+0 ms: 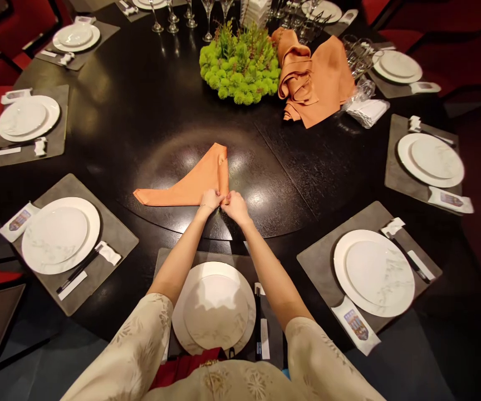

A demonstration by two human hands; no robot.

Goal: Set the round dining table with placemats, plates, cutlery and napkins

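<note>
A banquet hall: round dining table (152, 83) with place settings (60, 236).

Warm overhead light, sharp view
Glare pools on the dark tabletop (169, 159) around the orange napkin (190, 178), soft shadow crosses the near plate (214, 312), and my view bows at the edges.

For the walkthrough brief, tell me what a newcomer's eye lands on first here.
The green centrepiece sits mid-table on the dark round table, with crumpled orange napkins beside it. Nearer, the left hand and right hand meet at the corner of a folded orange napkin. White plates on grey placemats ring the edge.
</note>
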